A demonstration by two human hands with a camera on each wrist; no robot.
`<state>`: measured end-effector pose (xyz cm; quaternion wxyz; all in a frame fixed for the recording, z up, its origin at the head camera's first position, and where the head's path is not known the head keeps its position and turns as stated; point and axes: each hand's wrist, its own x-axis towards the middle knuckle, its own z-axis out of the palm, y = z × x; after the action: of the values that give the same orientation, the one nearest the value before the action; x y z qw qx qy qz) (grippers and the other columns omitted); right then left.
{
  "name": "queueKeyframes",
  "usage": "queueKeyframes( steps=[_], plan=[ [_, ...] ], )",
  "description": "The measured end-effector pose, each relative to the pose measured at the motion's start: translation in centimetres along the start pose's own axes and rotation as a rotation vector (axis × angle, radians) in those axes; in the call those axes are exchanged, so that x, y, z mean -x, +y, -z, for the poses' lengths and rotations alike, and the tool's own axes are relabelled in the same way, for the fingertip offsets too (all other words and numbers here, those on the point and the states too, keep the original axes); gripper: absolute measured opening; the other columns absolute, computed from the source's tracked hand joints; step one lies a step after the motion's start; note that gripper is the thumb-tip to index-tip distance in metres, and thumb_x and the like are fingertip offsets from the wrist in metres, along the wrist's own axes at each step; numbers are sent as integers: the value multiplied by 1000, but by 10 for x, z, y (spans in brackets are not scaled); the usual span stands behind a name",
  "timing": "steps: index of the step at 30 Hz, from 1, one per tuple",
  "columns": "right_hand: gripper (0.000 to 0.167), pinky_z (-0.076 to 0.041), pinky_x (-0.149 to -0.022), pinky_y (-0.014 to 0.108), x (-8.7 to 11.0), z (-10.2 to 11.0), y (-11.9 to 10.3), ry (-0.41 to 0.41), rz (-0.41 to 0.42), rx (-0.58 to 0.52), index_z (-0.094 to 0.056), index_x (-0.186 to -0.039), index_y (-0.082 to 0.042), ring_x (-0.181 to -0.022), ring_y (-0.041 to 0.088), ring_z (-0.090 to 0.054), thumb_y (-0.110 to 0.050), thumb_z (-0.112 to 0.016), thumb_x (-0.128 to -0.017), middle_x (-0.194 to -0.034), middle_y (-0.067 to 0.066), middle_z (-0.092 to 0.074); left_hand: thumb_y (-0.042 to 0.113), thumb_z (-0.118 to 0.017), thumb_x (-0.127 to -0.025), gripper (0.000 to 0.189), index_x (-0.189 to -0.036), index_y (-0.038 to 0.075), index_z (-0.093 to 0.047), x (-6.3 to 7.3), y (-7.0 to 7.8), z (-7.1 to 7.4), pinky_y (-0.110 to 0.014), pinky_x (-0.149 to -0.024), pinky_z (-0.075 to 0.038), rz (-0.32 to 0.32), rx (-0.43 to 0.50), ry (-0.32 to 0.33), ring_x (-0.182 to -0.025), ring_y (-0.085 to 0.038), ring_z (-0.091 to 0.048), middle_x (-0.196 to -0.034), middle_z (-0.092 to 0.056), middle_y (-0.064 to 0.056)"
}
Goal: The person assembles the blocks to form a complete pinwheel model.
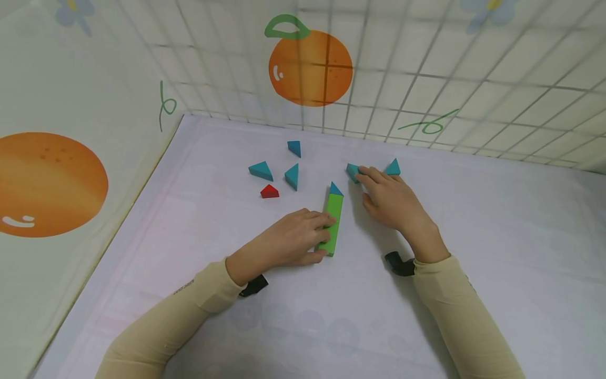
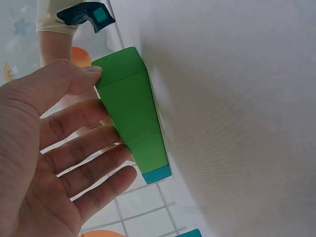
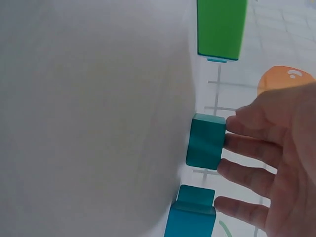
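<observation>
My left hand (image 1: pixel 298 237) rests its fingertips on a long green block (image 1: pixel 334 205) lying on the table. In the left wrist view its thumb touches the near end of the green block (image 2: pixel 131 108), the other fingers nearly straight. A small blue triangular block (image 1: pixel 335 190) sits at the far end of the green one. To the right, my right hand (image 1: pixel 390 197) touches a teal triangular block (image 1: pixel 352 172) with its fingertips, also seen as a teal block (image 3: pixel 206 142) in the right wrist view. Another teal triangular block (image 1: pixel 394 167) lies just beyond that hand, partly hidden.
Left of the green block lie a red block (image 1: pixel 270 191) and three teal triangular blocks, one (image 1: pixel 261 170) at the left, one (image 1: pixel 292 177) nearer the middle, one (image 1: pixel 295 148) farther back. A white wall with a printed orange (image 1: pixel 310 68) borders the table's (image 1: pixel 497 237) back.
</observation>
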<state>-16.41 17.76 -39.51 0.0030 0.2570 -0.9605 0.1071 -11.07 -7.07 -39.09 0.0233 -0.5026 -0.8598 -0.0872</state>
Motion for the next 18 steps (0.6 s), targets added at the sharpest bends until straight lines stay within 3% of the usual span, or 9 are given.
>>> queueKeyframes(
  steps=[9, 18],
  plan=[
    [49, -43, -102, 57, 0, -1, -3, -12, 23, -13, -47, -143, -1, -136, 37, -45, -11, -56, -96, -149, 15, -46, 30, -75, -85, 19, -95, 13, -74, 0, 1, 0, -33, -96, -51, 16, 19, -11, -117, -21, -62, -126, -66, -7],
    [47, -46, -98, 57, 1, -2, -1, 31, 59, -12, -51, -140, -2, -132, 36, -49, -7, -55, -94, -146, 16, -49, 29, -76, -84, 19, -96, 14, -75, 0, 1, 1, -33, -96, -52, 16, 24, -9, -117, -22, -62, -125, -66, -7]
  ],
)
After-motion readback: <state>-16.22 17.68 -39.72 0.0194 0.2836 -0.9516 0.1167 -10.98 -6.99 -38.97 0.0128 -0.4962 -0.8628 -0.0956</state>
